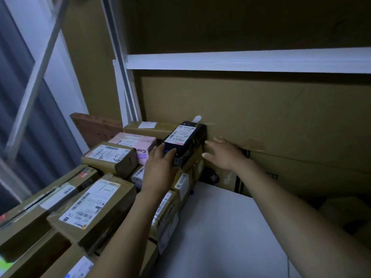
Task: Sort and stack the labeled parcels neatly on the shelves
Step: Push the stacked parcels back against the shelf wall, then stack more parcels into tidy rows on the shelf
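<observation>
A black box [185, 140] with a white shipping label lies on top of a stack of brown parcels at the back of the shelf. My left hand [160, 167] touches its near end with straight fingers. Just right of the box, my right hand [222, 154] hovers with fingers spread, holding nothing. To the left sit a pink box [134, 143], a brown parcel marked "2-11" [111, 157] and a larger labeled brown parcel [92, 205].
A big flat cardboard sheet [261, 121] lines the back of the shelf. The white shelf board [226, 227] lies bare to the right of the stack. A white crossbar [241, 61] runs overhead, and a white upright [124, 87] stands at the left.
</observation>
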